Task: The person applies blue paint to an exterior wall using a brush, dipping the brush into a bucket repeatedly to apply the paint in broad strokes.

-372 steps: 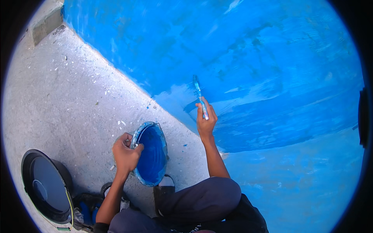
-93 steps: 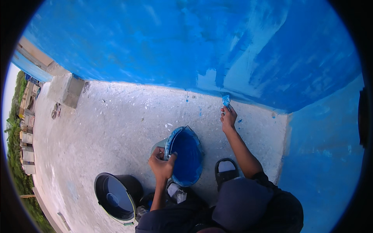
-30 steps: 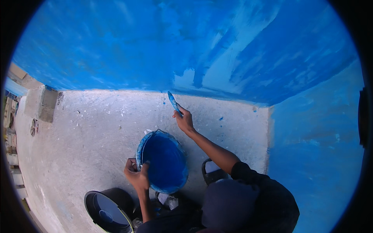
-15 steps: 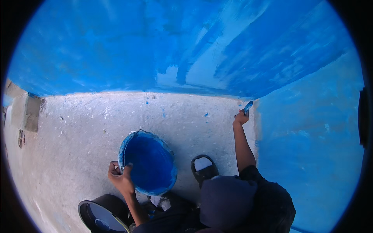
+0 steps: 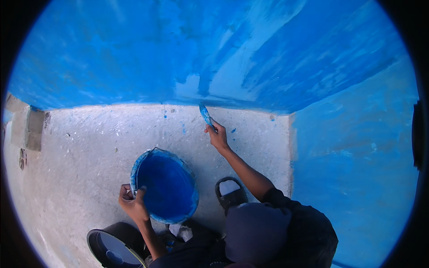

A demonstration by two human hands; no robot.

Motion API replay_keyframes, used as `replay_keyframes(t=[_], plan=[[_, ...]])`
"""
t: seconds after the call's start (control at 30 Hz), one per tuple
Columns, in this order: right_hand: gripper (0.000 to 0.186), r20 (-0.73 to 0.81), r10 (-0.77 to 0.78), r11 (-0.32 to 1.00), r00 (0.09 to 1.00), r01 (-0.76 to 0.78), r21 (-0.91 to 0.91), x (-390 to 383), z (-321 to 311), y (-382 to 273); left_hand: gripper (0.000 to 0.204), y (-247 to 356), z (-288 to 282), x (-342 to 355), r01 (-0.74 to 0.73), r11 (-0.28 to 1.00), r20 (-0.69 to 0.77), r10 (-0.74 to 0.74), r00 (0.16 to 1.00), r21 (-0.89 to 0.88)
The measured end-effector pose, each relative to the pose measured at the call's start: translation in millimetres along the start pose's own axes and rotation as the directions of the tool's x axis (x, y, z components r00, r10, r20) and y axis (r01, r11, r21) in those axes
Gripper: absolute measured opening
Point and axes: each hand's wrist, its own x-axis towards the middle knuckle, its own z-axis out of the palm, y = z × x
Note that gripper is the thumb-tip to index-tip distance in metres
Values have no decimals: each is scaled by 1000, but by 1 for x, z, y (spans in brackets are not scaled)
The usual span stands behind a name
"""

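My right hand is closed round a paintbrush smeared with blue paint. Its bristles point up to the line where the wall meets the floor. The wall ahead is mostly deep blue, with paler streaks and a pale patch low down near the brush. My left hand grips the left rim and wire handle of a paint-smeared bucket, coated blue inside. The bucket is tilted so that its mouth faces up at me.
A second, black bucket lies at the lower left, beside my left forearm. The side wall on the right is lighter blue. A concrete block juts out at the far left. Blue drips spot the pale floor. My sandalled foot stands right of the bucket.
My right hand has swept left with the paintbrush, from the right corner to below the pale patch. My left hand still grips the bucket, which sits slightly further left in view.
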Motion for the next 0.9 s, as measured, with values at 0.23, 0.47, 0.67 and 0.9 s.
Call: replay_keyframes(t=[0.23, 0.47, 0.67, 0.9], plan=[[37, -264, 94, 995, 960, -98, -4, 15, -78, 24, 13, -7, 0, -3, 7, 999, -43, -9, 999, -43], [41, -771, 221, 975, 598, -118, 187, 15, -220, 83, 13, -13, -5, -1, 3, 1000, -31, -4, 1000, -31], [33, -808, 253, 967, 532, -101, 236, 46, -278, 87, 16, -17, 0, 2, -4, 997, 4, 5, 1000, -74], [38, -213, 316, 938, 925, -271, 217, -6, -98, 3, 14, -4, 0, 0, 5, 998, 11, -4, 1000, -61]])
